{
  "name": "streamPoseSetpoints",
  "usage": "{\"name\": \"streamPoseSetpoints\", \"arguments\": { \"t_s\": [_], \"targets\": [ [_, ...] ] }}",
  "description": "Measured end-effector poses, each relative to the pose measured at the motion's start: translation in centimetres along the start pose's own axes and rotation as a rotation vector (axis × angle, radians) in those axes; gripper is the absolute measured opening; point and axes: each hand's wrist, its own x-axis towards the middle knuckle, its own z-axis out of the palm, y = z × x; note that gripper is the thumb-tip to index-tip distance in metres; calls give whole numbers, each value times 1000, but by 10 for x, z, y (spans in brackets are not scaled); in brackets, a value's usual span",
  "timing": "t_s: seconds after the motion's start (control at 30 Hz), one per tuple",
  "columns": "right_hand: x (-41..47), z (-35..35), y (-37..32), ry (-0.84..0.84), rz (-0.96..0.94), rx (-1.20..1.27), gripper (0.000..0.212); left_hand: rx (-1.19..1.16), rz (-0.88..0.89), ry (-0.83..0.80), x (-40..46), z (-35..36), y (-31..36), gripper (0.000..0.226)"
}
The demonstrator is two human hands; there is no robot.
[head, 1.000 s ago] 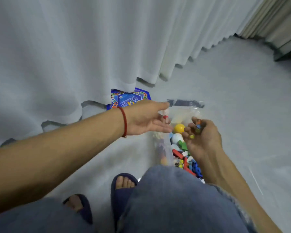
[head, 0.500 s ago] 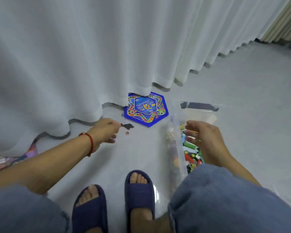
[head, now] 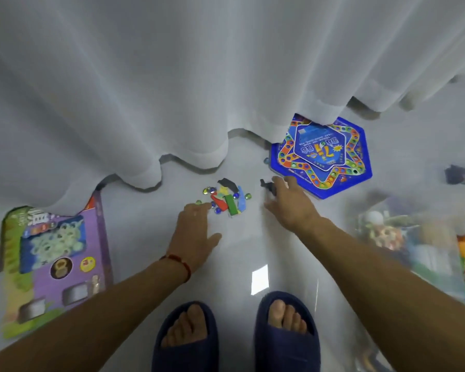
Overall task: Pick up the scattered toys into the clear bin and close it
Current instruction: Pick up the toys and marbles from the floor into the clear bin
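A small heap of toys lies on the floor: glass marbles, a green block, red, yellow and blue pieces, a black piece. My left hand reaches flat toward it, fingers straight, fingertips at the marbles on its near left. My right hand is spread open just right of the heap, fingertips touching a small black toy. The clear bin stands at the right, blurred, with toys inside. No lid is visible.
A blue hexagonal game board lies partly under the white curtain. A purple and green toy box lies at the left. A single marble sits by the board. My feet in blue slippers stand near.
The view swung left, away from the bin. My right hand left the bin and reached out to the black toy. My left hand moved to the heap of toys.
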Motion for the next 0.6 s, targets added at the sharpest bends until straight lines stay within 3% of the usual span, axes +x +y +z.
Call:
{"name": "streamPoseSetpoints", "arguments": {
  "t_s": [0.2,0.43,0.6],
  "targets": [
    [17,52,3,228,-77,-86,41,-26,37,108,54,9,-11,79],
    [18,51,17,285,-202,-62,28,-125,75,139,54,11,-27,72],
    [16,49,5,286,16,99,30,-257,-13,215,44,9,-24,63]
  ]
}}
